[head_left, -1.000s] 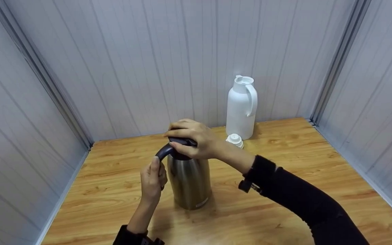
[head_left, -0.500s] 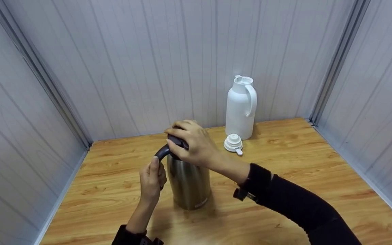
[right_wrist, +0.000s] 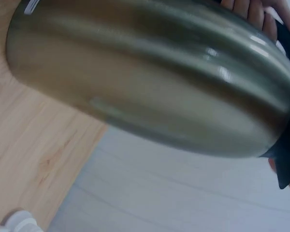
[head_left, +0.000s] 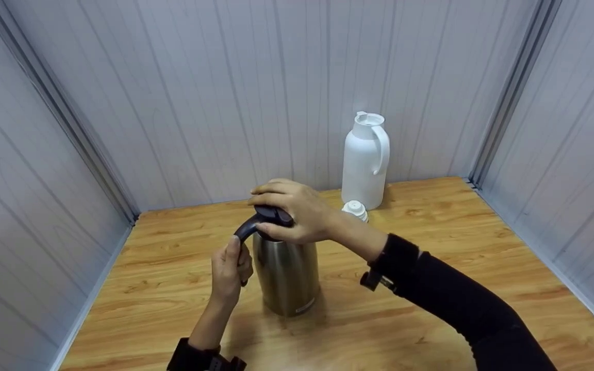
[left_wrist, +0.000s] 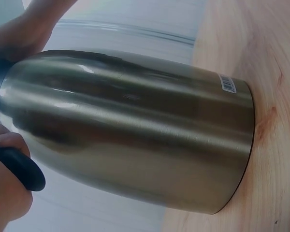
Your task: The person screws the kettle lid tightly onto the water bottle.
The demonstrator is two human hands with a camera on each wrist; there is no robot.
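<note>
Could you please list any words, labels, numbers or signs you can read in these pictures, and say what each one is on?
No text can be read.
Barcode sticker near the base of the steel thermos jug: bars show, any digits too small to read.
Pale label low on the jug in the head view: blurred.
White thermos jug and its white stopper: no print visible.

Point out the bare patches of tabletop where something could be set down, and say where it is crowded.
Bare wood lies right of the steel flask, between the right sleeve and the right wall, and on the table left of the left hand. It is crowded at the flask's top, where the right hand grips the lid, and by the white jug and its cap.
</note>
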